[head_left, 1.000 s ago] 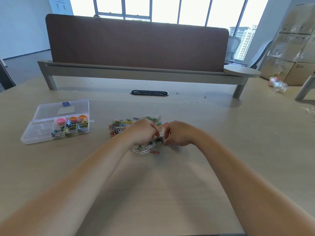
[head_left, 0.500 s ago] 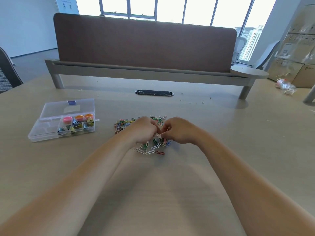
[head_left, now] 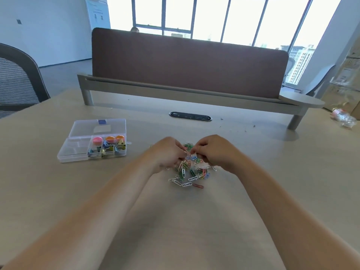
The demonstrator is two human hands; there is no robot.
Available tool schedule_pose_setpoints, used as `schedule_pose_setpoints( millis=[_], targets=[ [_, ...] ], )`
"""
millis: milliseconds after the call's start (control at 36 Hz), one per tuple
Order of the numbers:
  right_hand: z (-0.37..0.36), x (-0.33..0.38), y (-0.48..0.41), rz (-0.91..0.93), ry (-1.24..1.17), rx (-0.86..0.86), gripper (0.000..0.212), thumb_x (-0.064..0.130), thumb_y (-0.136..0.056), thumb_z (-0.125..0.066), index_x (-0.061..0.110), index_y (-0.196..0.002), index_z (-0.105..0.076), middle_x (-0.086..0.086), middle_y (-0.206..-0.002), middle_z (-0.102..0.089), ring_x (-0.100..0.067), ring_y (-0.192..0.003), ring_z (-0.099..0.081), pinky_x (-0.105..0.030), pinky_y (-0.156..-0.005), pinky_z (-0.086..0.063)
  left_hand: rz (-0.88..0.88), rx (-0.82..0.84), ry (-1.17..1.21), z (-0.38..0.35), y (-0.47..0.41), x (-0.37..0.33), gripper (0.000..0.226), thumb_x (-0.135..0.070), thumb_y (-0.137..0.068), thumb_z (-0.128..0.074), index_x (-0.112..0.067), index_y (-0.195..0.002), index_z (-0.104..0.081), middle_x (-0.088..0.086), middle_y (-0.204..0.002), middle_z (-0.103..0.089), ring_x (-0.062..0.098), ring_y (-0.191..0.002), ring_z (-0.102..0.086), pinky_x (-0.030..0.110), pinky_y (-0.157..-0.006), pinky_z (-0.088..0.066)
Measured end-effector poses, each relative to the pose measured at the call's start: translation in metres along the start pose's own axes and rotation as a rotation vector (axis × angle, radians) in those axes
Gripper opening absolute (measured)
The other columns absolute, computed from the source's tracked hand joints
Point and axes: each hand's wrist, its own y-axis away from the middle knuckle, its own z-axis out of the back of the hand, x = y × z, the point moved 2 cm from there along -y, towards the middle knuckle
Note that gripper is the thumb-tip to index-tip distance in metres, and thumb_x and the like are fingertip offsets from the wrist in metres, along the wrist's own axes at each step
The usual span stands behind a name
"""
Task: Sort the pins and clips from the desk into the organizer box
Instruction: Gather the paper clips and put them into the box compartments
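Nearest to me on the counter [head_left: 194, 221] lie the loose stragglers: a red paper clip [head_left: 198, 185] and a few white ones [head_left: 186, 184] at the front edge of the pile of paper clips [head_left: 191, 168]. The pile sits between my two hands and partly under them. My left hand [head_left: 167, 152] is curled over the pile's left side, fingers bent down into the clips; I judge they have gathered some, but the back of the hand hides what they hold, so I cannot tell. My right hand [head_left: 216, 151] has thumb and forefinger pinched together above the green clips at the far side, apparently on a clip or two, though it is too small to be sure.

These clips should handle as very light, thin, springy wire, smooth-coated and slippery, and they hook into one another, so lifting one may drag a chain. I would pinch a single clip across its long sides, or sweep a bunch into a cupped palm rather than squeeze hard.

Farther left, well apart from the pile, stands the clear organizer box [head_left: 78, 154] with its lid [head_left: 97, 128] laid open behind it. The right-hand compartments already hold binder clips [head_left: 106, 150] and coloured round pins [head_left: 96, 140]; the left compartments look empty, and I judge the paper clips belong there.
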Motion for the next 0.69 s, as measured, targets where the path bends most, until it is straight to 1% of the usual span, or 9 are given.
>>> schedule_pose_setpoints(
  millis=[83, 139, 194, 278, 333, 417, 500, 583, 694],
  targets=[
    [-0.01, 0.008, -0.004, -0.048, -0.106, 0.073, 0.02, 0.011, -0.094, -0.057, -0.001, -0.088, -0.072, -0.007, -0.064, -0.056, -0.015, -0.05, -0.04, -0.025, -0.046, -0.03, 0.004, 0.002, 0.012, 0.015, 0.006, 0.004, 0.011, -0.001, -0.085, -0.058, -0.006, -0.078, -0.065, 0.01, -0.06, -0.055, 0.017, -0.048, -0.045, 0.02, -0.046, -0.038],
    [-0.017, 0.018, -0.007, -0.054, -0.125, 0.11, 0.02, 0.01, -0.095, -0.056, 0.0, -0.091, -0.072, -0.009, -0.067, -0.056, -0.014, -0.049, -0.04, -0.026, -0.047, -0.029, 0.01, 0.011, 0.023, 0.027, 0.009, 0.008, 0.015, 0.002, -0.085, -0.057, -0.006, -0.076, -0.066, 0.01, -0.061, -0.059, 0.018, -0.051, -0.049, 0.022, -0.049, -0.041],
    [-0.026, 0.03, -0.011, -0.038, -0.105, 0.114, 0.019, 0.009, -0.095, -0.055, 0.001, -0.093, -0.072, -0.009, -0.067, -0.058, -0.014, -0.05, -0.041, -0.026, -0.048, -0.031, 0.016, 0.0, 0.009, 0.041, 0.014, 0.013, 0.017, 0.003, -0.085, -0.056, -0.007, -0.076, -0.066, 0.006, -0.055, -0.059, 0.016, -0.05, -0.05, 0.022, -0.051, -0.043],
    [-0.042, 0.05, -0.02, 0.012, -0.061, 0.098, 0.016, 0.009, -0.094, -0.055, 0.004, -0.094, -0.071, -0.009, -0.068, -0.061, -0.015, -0.053, -0.046, -0.026, -0.049, -0.036, 0.017, -0.061, -0.046, 0.065, 0.019, 0.023, 0.015, 0.002, -0.085, -0.056, -0.005, -0.084, -0.069, 0.011, -0.06, -0.059, 0.022, -0.055, -0.05, 0.027, -0.058, -0.044],
    [-0.054, 0.064, -0.027, 0.046, -0.022, 0.094, 0.014, 0.009, -0.093, -0.056, 0.004, -0.093, -0.069, -0.01, -0.07, -0.064, -0.017, -0.056, -0.049, -0.027, -0.051, -0.039, 0.019, -0.1, -0.065, 0.083, 0.023, 0.03, 0.013, 0.0, -0.085, -0.057, -0.004, -0.087, -0.069, 0.012, -0.06, -0.059, 0.022, -0.054, -0.049, 0.03, -0.06, -0.042],
    [-0.073, 0.085, -0.038, 0.096, 0.014, 0.091, 0.017, 0.011, -0.09, -0.058, -0.002, -0.089, -0.068, -0.021, -0.076, -0.069, -0.021, -0.057, -0.052, -0.03, -0.053, -0.041, 0.019, -0.156, -0.121, 0.11, 0.028, 0.04, 0.014, -0.005, -0.087, -0.057, -0.007, -0.088, -0.072, 0.009, -0.061, -0.061, 0.019, -0.055, -0.052, 0.027, -0.06, -0.044],
    [-0.092, 0.104, -0.052, 0.147, 0.029, 0.087, 0.023, 0.017, -0.088, -0.06, -0.003, -0.083, -0.07, -0.023, -0.08, -0.071, -0.018, -0.054, -0.052, -0.029, -0.054, -0.042, 0.019, -0.209, -0.214, 0.137, 0.03, 0.051, 0.017, -0.01, -0.087, -0.057, -0.016, -0.09, -0.073, 0.002, -0.059, -0.062, 0.013, -0.054, -0.054, 0.022, -0.057, -0.044],
    [-0.109, 0.121, -0.067, 0.175, 0.041, 0.086, 0.024, 0.02, -0.088, -0.061, -0.001, -0.079, -0.07, -0.018, -0.074, -0.07, -0.018, -0.055, -0.051, -0.028, -0.056, -0.042, 0.015, -0.251, -0.349, 0.161, 0.029, 0.059, 0.017, -0.014, -0.09, -0.056, -0.019, -0.093, -0.072, -0.003, -0.061, -0.063, 0.012, -0.055, -0.055, 0.021, -0.053, -0.039],
    [-0.129, 0.142, -0.082, 0.218, 0.092, 0.086, 0.023, 0.019, -0.09, -0.061, 0.001, -0.079, -0.072, -0.004, -0.063, -0.063, -0.012, -0.05, -0.048, -0.026, -0.054, -0.04, 0.035, -0.298, -0.487, 0.187, 0.024, 0.068, 0.014, -0.015, -0.091, -0.058, -0.015, -0.1, -0.069, -0.005, -0.074, -0.062, 0.011, -0.064, -0.056, 0.021, -0.056, -0.041]
  ],
)
